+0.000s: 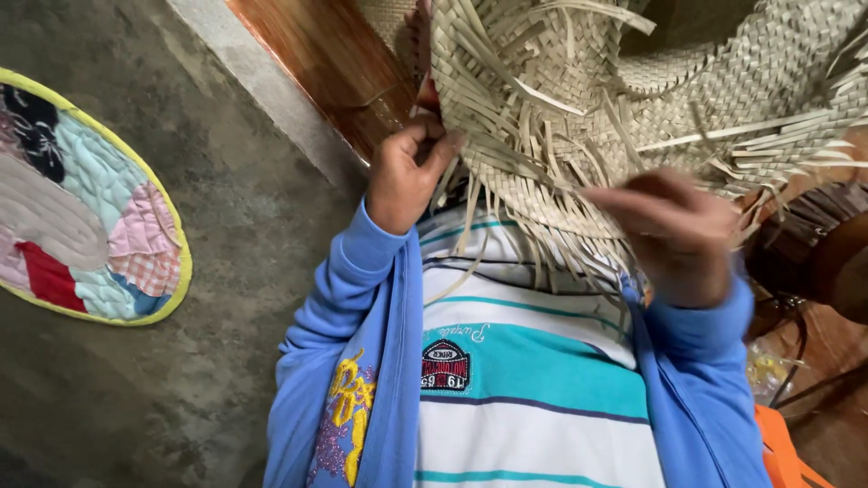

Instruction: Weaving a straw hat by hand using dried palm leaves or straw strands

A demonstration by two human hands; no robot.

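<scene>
A pale woven straw piece point(579, 99) with many loose strips hanging from its edge fills the upper middle, held above my chest. My left hand point(405, 181) is at its left edge, with thumb and fingers pinched on a few loose strips. My right hand point(676, 237) is blurred by motion at the lower right edge of the weave. Its fingers are curled in among the hanging strips and appear closed on some. Below the hands I see my blue jacket sleeves and my striped white and teal shirt point(533, 389).
An oval patchwork mat point(81, 226) with a yellow border lies on the grey concrete floor at left. A reddish wooden board point(325, 54) and a grey ledge run diagonally behind the weave. A dark wooden object point(827, 253) and something orange point(782, 452) are at right.
</scene>
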